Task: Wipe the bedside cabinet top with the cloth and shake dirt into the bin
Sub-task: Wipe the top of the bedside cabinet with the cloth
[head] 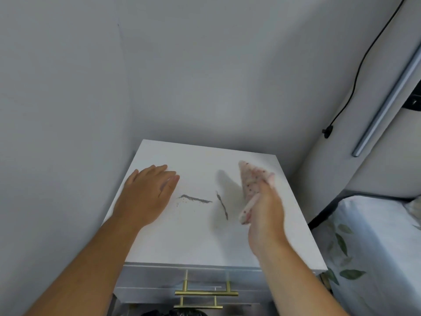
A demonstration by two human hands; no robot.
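The white bedside cabinet top (193, 238) fills the middle of the view. Two dark lines of dirt lie on it: one (196, 199) near the middle and a second (222, 205) just right of it. My right hand (266, 215) is raised on edge over the right part of the top, shut on a pale speckled cloth (249, 179) that sticks up past the fingers and casts a shadow on the top. My left hand (147, 195) rests flat, palm down, on the left part of the top, fingers apart. A dark bin bag (175, 313) peeks in at the bottom edge.
Grey walls close in behind and to the left of the cabinet. Gold drawer handles (206, 293) show on the cabinet front. A bed with a leaf-patterned cover (373, 247) stands to the right. A black cable (355, 76) and a metal rail (387, 99) run along the right wall.
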